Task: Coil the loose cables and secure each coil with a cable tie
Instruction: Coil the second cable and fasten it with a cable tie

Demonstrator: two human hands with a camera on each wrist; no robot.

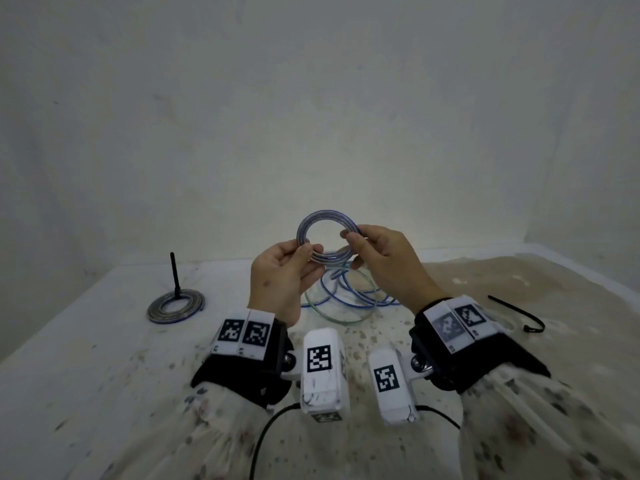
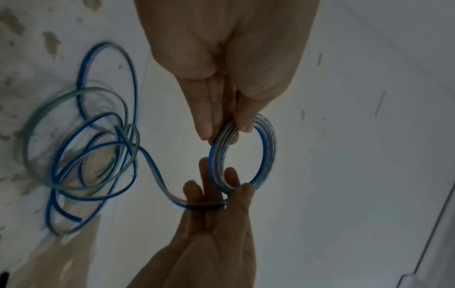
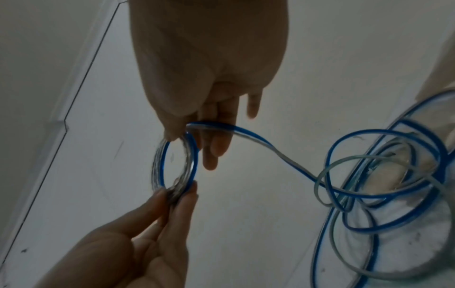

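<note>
A small coil (image 1: 325, 213) of clear cable with a blue stripe hangs in the air between both hands. My left hand (image 1: 304, 249) pinches its lower left side between thumb and fingers. My right hand (image 1: 349, 237) pinches the right side, with the free strand running over its fingers. The rest of this cable (image 1: 363, 304) lies in loose loops on the table below. In the left wrist view the left hand (image 2: 221, 132) grips the coil (image 2: 269, 154) from above. In the right wrist view the right hand (image 3: 184, 136) holds the coil (image 3: 157, 165), and the strand (image 3: 384, 131) trails off to the right.
A finished coil (image 1: 176, 304) lies at the left of the stained white table (image 1: 104, 358), with a black cable tie (image 1: 175, 275) standing up from it. A loose black cable tie (image 1: 516, 313) lies at the right. A plain wall rises behind.
</note>
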